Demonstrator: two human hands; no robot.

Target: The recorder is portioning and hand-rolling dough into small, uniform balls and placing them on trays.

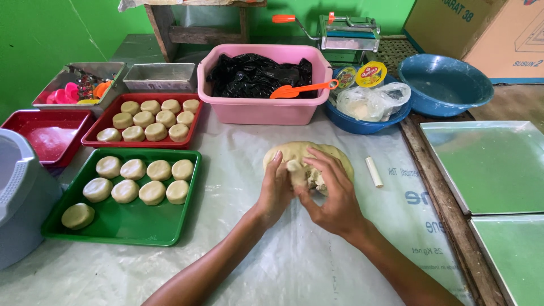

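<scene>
A large pale dough mass lies on the plastic-covered table in the middle of the head view. My left hand and my right hand both pinch a small lump of dough at the near edge of the mass. The fingers of both hands are closed around that lump. A green tray to the left holds several round dough discs. Behind it a red tray holds several more discs.
A pink tub with black plastic and an orange scoop stands behind the dough. Also here: a blue bowl with bags, a blue basin, a small white cylinder, metal trays at right, an empty red tray, a grey container at left.
</scene>
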